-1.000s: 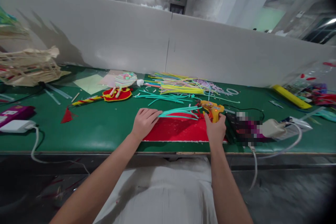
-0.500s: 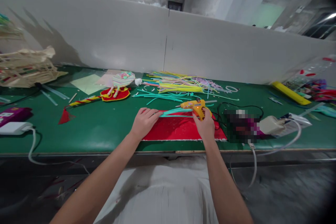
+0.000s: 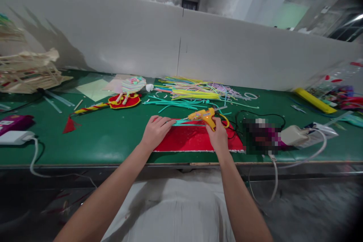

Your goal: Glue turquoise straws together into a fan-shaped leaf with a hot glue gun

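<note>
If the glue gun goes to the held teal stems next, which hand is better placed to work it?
Probably the right hand: it grips the orange-yellow glue gun, whose nozzle points toward the teal stems. The left hand is occupied holding those stems over the red sheet.

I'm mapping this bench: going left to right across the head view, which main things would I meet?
Purple packet, red tassel, left hand, orange glue gun, long yellow bar.

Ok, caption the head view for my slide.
Left hand holds turquoise stems; right hand grips a yellow glue gun.
</note>
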### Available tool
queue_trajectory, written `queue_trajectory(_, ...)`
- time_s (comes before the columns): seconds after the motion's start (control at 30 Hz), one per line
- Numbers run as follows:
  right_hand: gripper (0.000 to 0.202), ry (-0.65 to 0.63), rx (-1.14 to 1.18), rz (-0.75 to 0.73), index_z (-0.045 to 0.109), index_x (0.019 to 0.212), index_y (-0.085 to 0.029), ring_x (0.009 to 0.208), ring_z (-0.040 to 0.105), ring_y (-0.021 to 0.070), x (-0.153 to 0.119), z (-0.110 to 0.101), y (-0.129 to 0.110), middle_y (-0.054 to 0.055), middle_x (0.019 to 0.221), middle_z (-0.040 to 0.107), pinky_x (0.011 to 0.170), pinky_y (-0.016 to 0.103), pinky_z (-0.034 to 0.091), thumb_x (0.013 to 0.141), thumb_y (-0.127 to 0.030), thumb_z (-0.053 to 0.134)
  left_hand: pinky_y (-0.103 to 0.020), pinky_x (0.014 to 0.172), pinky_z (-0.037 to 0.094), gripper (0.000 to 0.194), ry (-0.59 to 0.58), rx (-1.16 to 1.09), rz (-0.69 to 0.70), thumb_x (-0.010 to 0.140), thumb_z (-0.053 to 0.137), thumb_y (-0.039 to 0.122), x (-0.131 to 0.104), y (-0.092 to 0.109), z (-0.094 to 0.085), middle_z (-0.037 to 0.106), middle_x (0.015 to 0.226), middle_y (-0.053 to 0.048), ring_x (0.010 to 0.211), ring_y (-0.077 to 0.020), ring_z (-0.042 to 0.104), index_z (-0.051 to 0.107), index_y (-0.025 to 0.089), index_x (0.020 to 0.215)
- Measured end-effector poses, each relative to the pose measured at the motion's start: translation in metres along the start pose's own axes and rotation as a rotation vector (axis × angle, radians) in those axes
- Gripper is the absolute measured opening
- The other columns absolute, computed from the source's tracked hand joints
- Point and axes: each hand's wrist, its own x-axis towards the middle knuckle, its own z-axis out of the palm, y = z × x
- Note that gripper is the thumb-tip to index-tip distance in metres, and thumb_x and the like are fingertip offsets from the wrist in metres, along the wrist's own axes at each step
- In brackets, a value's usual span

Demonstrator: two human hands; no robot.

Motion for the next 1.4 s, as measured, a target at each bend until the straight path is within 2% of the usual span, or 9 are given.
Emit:
queue_trajectory(0.3, 0.030, -0.006, -0.014, -0.018, 0.053, 0.106, -0.018, 0.084, 0.058, 0.0238, 0.000, 0.001, 0.000, 0.011, 0.097, 0.064, 0.072, 0.035, 0.045, 0.081, -0.033, 0.049, -0.033, 0.081, 0.037, 0.020, -0.016, -0.021, -0.031, 0.091, 0.047, 0.019, 0.000, 0.000, -0.001, 0.070, 0.096, -0.002, 0.078, -0.0144, 0.059, 0.063, 0.023, 0.101)
queue_trajectory(0.67, 0.031, 0.002, -0.066, 0.131, 0.053, 0.106, -0.020, 0.085, 0.059, 0.0240, -0.002, -0.003, -0.003, 0.011, 0.099, 0.064, 0.069, 0.033, 0.044, 0.079, -0.034, 0.050, -0.034, 0.081, 0.038, 0.020, -0.010, -0.020, -0.030, 0.090, 0.048, 0.019, -0.001, 0.000, 0.000, 0.070, 0.097, -0.002, 0.078, -0.0144, 0.059, 0.063, 0.023, 0.103)
queue_trajectory(0.83, 0.042, 0.051, -0.111, 0.209, 0.052, 0.107, -0.019, 0.082, 0.060, 0.0237, -0.001, -0.007, -0.003, 0.010, 0.098, 0.065, 0.066, 0.031, 0.043, 0.075, -0.046, 0.054, -0.035, 0.083, 0.038, 0.020, -0.037, -0.057, -0.075, 0.090, 0.048, 0.020, 0.000, -0.001, -0.003, 0.070, 0.097, -0.003, 0.079, -0.0147, 0.060, 0.064, 0.023, 0.102)
queue_trajectory(0.97, 0.054, 0.110, -0.223, 0.254, 0.052, 0.112, -0.018, 0.083, 0.059, 0.0249, 0.008, -0.021, 0.011, 0.011, 0.101, 0.064, 0.067, 0.032, 0.043, 0.073, -0.055, 0.056, -0.037, 0.089, 0.037, 0.020, -0.078, -0.109, -0.066, 0.090, 0.047, 0.018, -0.005, -0.006, -0.011, 0.070, 0.097, -0.002, 0.086, -0.0148, 0.061, 0.064, 0.024, 0.099)
queue_trajectory(1.1, 0.051, 0.128, -0.389, 0.195, 0.054, 0.109, -0.014, 0.091, 0.056, 0.0263, 0.017, -0.035, 0.037, 0.015, 0.101, 0.062, 0.073, 0.035, 0.043, 0.076, -0.053, 0.055, -0.040, 0.101, 0.031, 0.020, -0.220, -0.157, -0.020, 0.090, 0.047, 0.019, -0.017, -0.014, -0.020, 0.069, 0.098, -0.001, 0.092, -0.0147, 0.061, 0.063, 0.024, 0.101)
queue_trajectory(1.23, 0.051, 0.053, -0.504, 0.141, 0.059, 0.104, -0.013, 0.092, 0.053, 0.0291, 0.014, -0.039, 0.055, 0.017, 0.102, 0.060, 0.076, 0.042, 0.041, 0.076, -0.056, 0.056, -0.042, 0.107, 0.026, 0.022, -0.389, -0.229, 0.011, 0.087, 0.055, 0.029, -0.030, -0.018, -0.028, 0.067, 0.104, -0.001, 0.100, -0.0164, 0.059, 0.061, 0.026, 0.108)
queue_trajectory(1.33, 0.046, 0.110, -0.475, 0.071, 0.062, 0.105, -0.017, 0.100, 0.049, 0.0309, 0.010, -0.039, 0.052, 0.016, 0.113, 0.056, 0.080, 0.047, 0.039, 0.077, -0.053, 0.057, -0.042, 0.107, 0.026, 0.026, -0.398, -0.249, -0.038, 0.083, 0.059, 0.038, -0.033, -0.013, -0.034, 0.066, 0.107, -0.002, 0.102, -0.0173, 0.058, 0.062, 0.025, 0.106)
queue_trajectory(1.4, 0.035, 0.154, -0.387, -0.024, 0.064, 0.102, -0.021, 0.104, 0.048, 0.0297, 0.009, -0.037, 0.042, 0.013, 0.116, 0.055, 0.084, 0.048, 0.038, 0.079, -0.047, 0.058, -0.040, 0.102, 0.032, 0.021, -0.365, -0.251, -0.088, 0.084, 0.058, 0.037, -0.031, -0.006, -0.036, 0.066, 0.104, -0.002, 0.099, -0.0171, 0.058, 0.064, 0.024, 0.100)
